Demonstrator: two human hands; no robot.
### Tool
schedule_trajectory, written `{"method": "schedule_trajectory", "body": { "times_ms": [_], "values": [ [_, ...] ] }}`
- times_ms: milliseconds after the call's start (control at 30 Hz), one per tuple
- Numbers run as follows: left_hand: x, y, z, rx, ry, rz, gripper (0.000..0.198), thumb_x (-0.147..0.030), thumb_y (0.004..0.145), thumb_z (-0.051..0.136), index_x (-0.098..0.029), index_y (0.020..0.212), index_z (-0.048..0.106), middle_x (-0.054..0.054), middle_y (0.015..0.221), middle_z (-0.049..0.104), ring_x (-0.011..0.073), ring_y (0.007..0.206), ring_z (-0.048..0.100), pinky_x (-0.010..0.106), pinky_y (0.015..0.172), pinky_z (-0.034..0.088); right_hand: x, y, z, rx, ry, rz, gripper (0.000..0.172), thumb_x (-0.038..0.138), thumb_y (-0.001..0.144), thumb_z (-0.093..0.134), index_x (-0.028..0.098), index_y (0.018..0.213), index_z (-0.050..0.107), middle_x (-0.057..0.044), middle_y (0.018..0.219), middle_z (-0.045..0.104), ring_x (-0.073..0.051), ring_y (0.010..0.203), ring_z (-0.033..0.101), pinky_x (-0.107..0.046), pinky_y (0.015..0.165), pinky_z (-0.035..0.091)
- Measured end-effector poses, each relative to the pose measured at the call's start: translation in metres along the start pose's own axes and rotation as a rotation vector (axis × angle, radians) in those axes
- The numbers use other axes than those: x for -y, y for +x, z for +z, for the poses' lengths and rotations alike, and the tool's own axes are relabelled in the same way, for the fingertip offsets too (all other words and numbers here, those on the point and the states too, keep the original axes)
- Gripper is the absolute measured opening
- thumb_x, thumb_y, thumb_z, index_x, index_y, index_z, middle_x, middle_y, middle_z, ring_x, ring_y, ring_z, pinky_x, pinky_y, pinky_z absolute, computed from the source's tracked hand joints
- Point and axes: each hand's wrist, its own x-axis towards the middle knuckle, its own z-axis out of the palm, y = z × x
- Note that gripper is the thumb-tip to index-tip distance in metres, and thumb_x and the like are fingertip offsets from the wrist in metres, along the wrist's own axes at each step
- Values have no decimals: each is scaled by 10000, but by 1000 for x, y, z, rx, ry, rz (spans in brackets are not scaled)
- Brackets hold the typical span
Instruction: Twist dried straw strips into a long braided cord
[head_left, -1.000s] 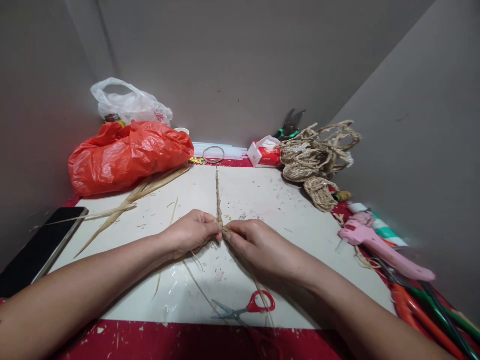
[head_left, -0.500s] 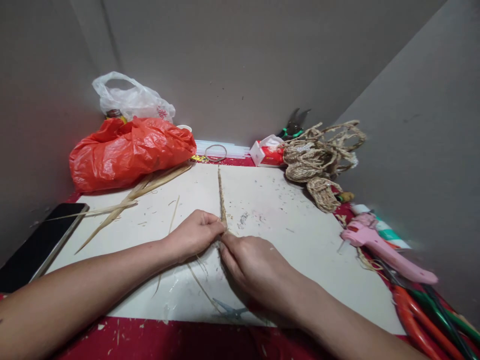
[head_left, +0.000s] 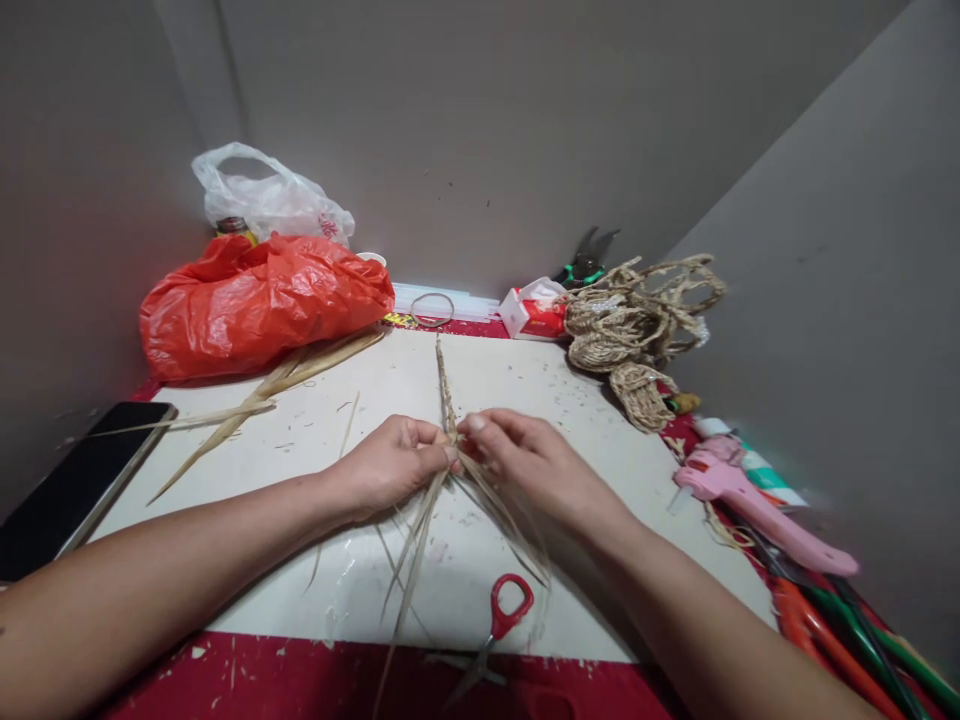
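Note:
A thin braided straw cord (head_left: 444,380) runs away from me across the white board (head_left: 525,400). My left hand (head_left: 394,463) pinches the cord where the braid ends. My right hand (head_left: 525,455) pinches the same spot from the right, fingertips nearly touching the left. Loose dry straw strands (head_left: 420,545) fan out below both hands toward me. Red-handled scissors (head_left: 499,615) lie just under the strands near the board's front edge.
A red plastic bag (head_left: 262,300) and a white bag (head_left: 274,200) sit back left, with long dry leaves (head_left: 255,405) beside them. A phone (head_left: 75,485) lies far left. Coiled straw rope (head_left: 637,325), a pink glue gun (head_left: 750,505) and pliers (head_left: 840,620) line the right wall.
My right hand has risen from low on the strands back up to the braid's end. The loose strands now fan out in plain view and the scissors show again.

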Motion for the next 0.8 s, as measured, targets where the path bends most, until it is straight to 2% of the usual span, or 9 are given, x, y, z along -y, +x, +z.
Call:
{"method": "schedule_trajectory", "body": {
  "times_ms": [67, 133, 233, 333, 467, 567, 633, 800],
  "values": [
    [0, 0, 0, 17, -15, 14, 185, -234, 761, 524, -136, 604, 523, -90, 396, 327, 31, 380, 195, 207, 436, 170, -8, 3, 6, 215, 75, 109, 428, 522, 834, 443, 148, 642, 522, 38, 476, 426, -70, 410, 352, -205, 405, 274],
    [-1, -1, -1, 25, -4, 17, 199, -228, 768, 519, -134, 593, 517, -85, 405, 332, 31, 388, 208, 202, 440, 180, -12, 2, 8, 337, 135, 187, 441, 537, 830, 444, 145, 644, 526, 71, 442, 328, -50, 367, 253, -199, 361, 190],
    [-2, 1, -4, 77, 40, 8, 210, -233, 789, 493, -119, 629, 569, -49, 451, 409, 49, 430, 307, 198, 459, 233, -12, 2, 5, 391, 165, 226, 408, 521, 810, 496, 142, 669, 546, 90, 438, 266, -38, 361, 196, -194, 346, 121],
    [-3, 4, -9, 157, 112, 55, 220, -257, 798, 484, -105, 682, 594, -6, 558, 499, 70, 523, 396, 200, 510, 287, -13, 5, 1, 453, 270, 283, 414, 510, 819, 491, 162, 595, 470, 93, 405, 261, -38, 342, 170, -198, 330, 99],
    [-5, 4, -18, 163, 334, 85, 196, -276, 794, 487, -116, 709, 562, -39, 568, 441, 61, 506, 320, 201, 492, 248, -15, 6, 6, 465, 487, 363, 407, 477, 793, 543, 185, 564, 377, 109, 400, 246, -29, 331, 116, -188, 310, 79],
    [-11, 1, -21, 149, 551, 98, 226, -282, 807, 447, -135, 663, 538, -50, 534, 380, 66, 489, 289, 207, 477, 227, -14, 4, 13, 404, 552, 404, 386, 438, 782, 561, 183, 555, 382, 117, 375, 236, -21, 320, 106, -176, 305, 70],
    [-15, -3, -20, 116, 716, 125, 242, -269, 814, 418, -144, 644, 538, -35, 540, 410, 78, 503, 333, 213, 496, 249, -12, 2, 17, 337, 545, 411, 368, 403, 786, 552, 178, 541, 397, 114, 356, 246, -18, 309, 114, -174, 303, 77],
    [-20, -14, -9, -58, 1136, 152, 283, -286, 828, 371, -158, 693, 584, 41, 609, 545, 131, 535, 434, 259, 530, 272, -9, -1, 25, 226, 514, 416, 327, 358, 792, 529, 161, 538, 470, 108, 319, 239, -22, 290, 128, -183, 305, 82]
  ]
}}
